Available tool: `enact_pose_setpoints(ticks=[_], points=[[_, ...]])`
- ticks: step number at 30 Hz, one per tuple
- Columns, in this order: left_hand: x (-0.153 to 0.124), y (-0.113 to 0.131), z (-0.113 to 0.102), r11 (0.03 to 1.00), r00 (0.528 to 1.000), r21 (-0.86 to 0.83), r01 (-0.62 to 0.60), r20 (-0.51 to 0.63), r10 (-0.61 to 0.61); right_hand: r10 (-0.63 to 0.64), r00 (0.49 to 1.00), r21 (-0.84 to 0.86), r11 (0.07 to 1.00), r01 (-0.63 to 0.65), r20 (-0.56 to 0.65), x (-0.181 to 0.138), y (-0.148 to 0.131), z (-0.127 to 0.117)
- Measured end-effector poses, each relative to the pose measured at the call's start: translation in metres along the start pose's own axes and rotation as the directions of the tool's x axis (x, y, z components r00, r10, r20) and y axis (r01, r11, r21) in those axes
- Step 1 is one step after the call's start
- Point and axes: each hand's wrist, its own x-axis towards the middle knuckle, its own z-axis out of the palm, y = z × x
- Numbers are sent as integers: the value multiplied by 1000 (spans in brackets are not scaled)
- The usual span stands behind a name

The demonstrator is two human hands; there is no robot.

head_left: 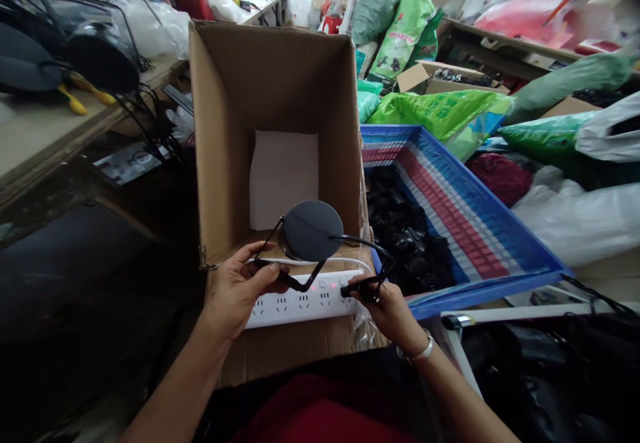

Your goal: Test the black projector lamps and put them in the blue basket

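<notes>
My left hand [237,289] is closed on the black U-shaped bracket [310,281] of a round, dark grey disc-shaped device [313,231], tilted in front of an open cardboard box. A black cord [373,246] runs from the disc to the right. My right hand [385,306] pinches the cord's black plug [349,290] at the right end of a white power strip [300,303]. The plug is against the rightmost socket; how deep it sits I cannot tell. Red lights glow on the strip, partly hidden behind the bracket.
The tall cardboard box [215,143] faces me, with a pale sheet [285,176] inside. To its right stands a blue crate [500,229] with black parts. More round black devices [103,56] lie on the left bench [30,143]. Filled bags [440,109] crowd the back right.
</notes>
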Motion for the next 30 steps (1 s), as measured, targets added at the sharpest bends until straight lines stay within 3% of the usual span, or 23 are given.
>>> enact_pose_setpoints(ticks=[3, 6, 11, 16, 24, 30], points=[[5, -5, -2, 999, 1000, -34, -18, -10, 18, -84, 995, -43, 995, 86, 44, -5, 8, 6], [9, -10, -1, 996, 999, -82, -37, 29, 40, -128, 992, -99, 987, 129, 16, -14, 18, 13], [11, -16, 6, 990, 995, -133, -54, 79, 65, -91, 994, -73, 994, 86, -67, -24, 33, 22], [8, -16, 7, 986, 989, -122, -114, 79, 124, -55, 998, -64, 997, 54, -17, -28, 45, 25], [8, -12, 5, 959, 966, -179, -221, 97, 240, -109, 990, -206, 975, 88, -92, -27, 32, 20], [7, -13, 6, 949, 956, -188, -254, 101, 276, -27, 979, -51, 999, 17, -204, -21, 34, 32]])
